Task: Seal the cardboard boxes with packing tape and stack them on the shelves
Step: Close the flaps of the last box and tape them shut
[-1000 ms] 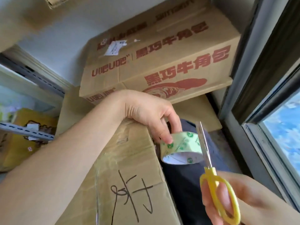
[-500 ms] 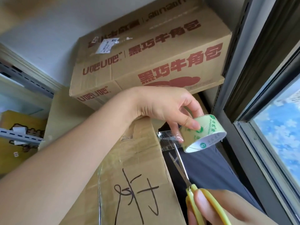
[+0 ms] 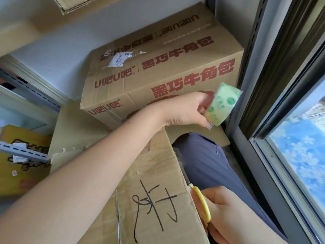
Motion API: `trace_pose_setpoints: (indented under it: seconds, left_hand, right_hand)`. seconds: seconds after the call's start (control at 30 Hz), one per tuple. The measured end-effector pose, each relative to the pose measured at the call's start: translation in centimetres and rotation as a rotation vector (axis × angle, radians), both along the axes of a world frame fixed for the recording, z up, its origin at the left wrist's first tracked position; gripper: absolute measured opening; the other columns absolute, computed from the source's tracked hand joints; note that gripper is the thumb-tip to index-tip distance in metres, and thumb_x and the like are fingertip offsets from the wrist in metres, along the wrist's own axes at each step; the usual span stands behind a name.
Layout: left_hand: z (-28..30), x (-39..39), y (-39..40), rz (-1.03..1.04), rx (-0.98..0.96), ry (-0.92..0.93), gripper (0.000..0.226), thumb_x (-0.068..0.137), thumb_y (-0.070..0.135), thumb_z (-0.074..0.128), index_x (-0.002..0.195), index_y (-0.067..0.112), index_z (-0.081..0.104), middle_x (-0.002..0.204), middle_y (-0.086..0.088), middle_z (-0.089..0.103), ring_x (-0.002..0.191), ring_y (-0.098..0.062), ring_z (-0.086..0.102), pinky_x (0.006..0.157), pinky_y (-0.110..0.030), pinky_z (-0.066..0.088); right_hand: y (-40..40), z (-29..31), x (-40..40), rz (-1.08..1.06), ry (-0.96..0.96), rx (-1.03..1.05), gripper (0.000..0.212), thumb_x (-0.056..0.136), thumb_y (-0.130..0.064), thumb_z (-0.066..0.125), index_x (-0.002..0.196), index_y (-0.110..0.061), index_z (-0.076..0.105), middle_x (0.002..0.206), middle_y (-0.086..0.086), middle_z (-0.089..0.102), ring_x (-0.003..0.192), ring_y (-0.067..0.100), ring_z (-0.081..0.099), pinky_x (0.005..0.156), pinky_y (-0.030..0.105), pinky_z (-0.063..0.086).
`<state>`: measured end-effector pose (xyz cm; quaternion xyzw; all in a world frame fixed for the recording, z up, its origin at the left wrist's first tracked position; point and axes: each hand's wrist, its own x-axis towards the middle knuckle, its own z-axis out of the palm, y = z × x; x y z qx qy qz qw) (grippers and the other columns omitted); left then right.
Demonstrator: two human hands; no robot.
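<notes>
A cardboard box (image 3: 151, 191) with black handwriting on its top sits close in front of me, clear tape running along its seam. My left hand (image 3: 186, 110) reaches across it and grips a roll of packing tape (image 3: 223, 104) with green print, held up beyond the box's far right corner. A short loose end of tape hangs from the roll. My right hand (image 3: 226, 212) grips yellow-handled scissors (image 3: 202, 203) at the box's right edge; their blades are mostly hidden behind the box.
A large box with red lettering (image 3: 163, 71) stands on flat cardboard (image 3: 79, 131) behind the near box. A window frame (image 3: 274, 120) runs along the right. A metal shelf rail (image 3: 24, 152) and a yellow box (image 3: 19, 166) are at the left. My trouser leg (image 3: 211, 162) lies between box and window.
My left hand has lifted the tape roll up and to the right, away from the box corner. The scissors have dropped down along the box's right edge, and the stretched tape strip is gone.
</notes>
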<state>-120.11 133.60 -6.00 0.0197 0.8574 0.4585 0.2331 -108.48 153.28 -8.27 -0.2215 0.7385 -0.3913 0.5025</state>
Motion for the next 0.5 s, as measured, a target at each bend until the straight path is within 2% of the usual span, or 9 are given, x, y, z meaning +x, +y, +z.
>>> trace_pose_setpoints:
  seconds: [0.03,0.07,0.1,0.2,0.27,0.3,0.4,0.43,0.5]
  left_hand:
    - [0.1,-0.1,0.0,0.046,0.043,-0.016,0.034,0.084,-0.007,0.069,0.113,0.011,0.063,0.116,-0.009,0.072,0.109,-0.024,0.068,0.099,-0.036,0.053]
    - [0.0,-0.2,-0.2,0.075,0.071,-0.033,0.034,0.085,-0.008,0.067,0.116,0.006,0.062,0.117,-0.011,0.071,0.11,-0.025,0.068,0.1,-0.038,0.053]
    - [0.1,-0.1,-0.3,0.095,0.075,-0.046,0.031,0.087,-0.007,0.067,0.116,0.003,0.061,0.117,-0.013,0.071,0.108,-0.027,0.069,0.097,-0.039,0.055]
    - [0.1,0.1,-1.0,0.182,0.037,-0.043,0.023,0.09,-0.001,0.067,0.108,0.012,0.063,0.11,-0.009,0.073,0.089,-0.014,0.073,0.08,-0.028,0.061]
    - [0.4,0.2,-1.4,0.26,0.001,-0.016,0.023,0.091,-0.001,0.066,0.108,0.014,0.063,0.11,-0.008,0.072,0.083,-0.009,0.073,0.077,-0.026,0.061]
    - [0.6,0.2,-1.6,0.296,-0.024,0.0,0.023,0.092,-0.001,0.065,0.11,0.013,0.063,0.11,-0.008,0.072,0.084,-0.01,0.073,0.078,-0.027,0.061]
    - [1.0,0.4,-1.7,0.377,-0.048,0.022,0.025,0.092,-0.001,0.064,0.116,0.007,0.061,0.114,-0.011,0.07,0.088,-0.014,0.07,0.079,-0.028,0.062]
    - [1.1,0.5,-1.7,0.394,-0.038,0.026,0.026,0.092,-0.002,0.064,0.116,0.006,0.06,0.114,-0.012,0.07,0.087,-0.015,0.07,0.078,-0.027,0.062]
    - [1.2,0.8,-1.8,0.415,-0.02,0.035,0.025,0.092,-0.003,0.064,0.115,0.006,0.06,0.113,-0.012,0.07,0.087,-0.016,0.07,0.077,-0.028,0.062]
  right_hand:
    - [0.3,-0.4,0.2,-0.151,-0.071,-0.095,0.071,0.046,-0.084,0.04,0.073,-0.029,0.076,0.061,-0.005,0.07,0.053,-0.001,0.062,0.048,0.006,0.04]
    - [0.6,-0.6,0.1,-0.205,-0.009,-0.087,0.069,0.051,-0.084,0.038,0.074,-0.031,0.074,0.06,-0.008,0.069,0.055,0.0,0.062,0.049,0.007,0.04]
    - [1.4,-0.5,-0.5,-0.232,0.091,-0.071,0.061,0.058,-0.083,0.039,0.074,-0.034,0.071,0.058,-0.011,0.068,0.054,0.0,0.061,0.049,0.007,0.039]
    - [2.1,-0.5,0.1,-0.408,0.04,-0.177,0.024,0.078,-0.062,0.055,0.076,-0.043,0.069,0.066,-0.012,0.072,0.048,0.002,0.062,0.05,0.009,0.042]
    - [2.4,-1.2,-0.3,-0.587,0.067,-0.348,0.017,0.078,-0.055,0.058,0.084,-0.046,0.072,0.08,-0.013,0.076,0.059,0.005,0.07,0.055,0.008,0.047]
    - [1.9,-1.1,-0.8,-0.649,0.084,-0.404,0.02,0.081,-0.054,0.057,0.091,-0.046,0.072,0.089,-0.015,0.076,0.07,0.005,0.073,0.063,0.011,0.051]
    - [-1.6,-0.4,-1.2,-0.585,0.153,-0.506,0.026,0.095,-0.048,0.052,0.109,-0.039,0.072,0.105,-0.021,0.073,0.1,0.0,0.068,0.086,0.024,0.052]
    - [-2.8,-0.5,-1.3,-0.559,0.116,-0.517,0.024,0.098,-0.043,0.052,0.111,-0.038,0.072,0.105,-0.021,0.073,0.101,-0.002,0.067,0.087,0.026,0.052]
    - [-4.4,-1.2,-1.1,-0.48,0.063,-0.482,0.024,0.1,-0.039,0.05,0.112,-0.037,0.07,0.097,-0.012,0.075,0.089,0.003,0.069,0.08,0.029,0.056]
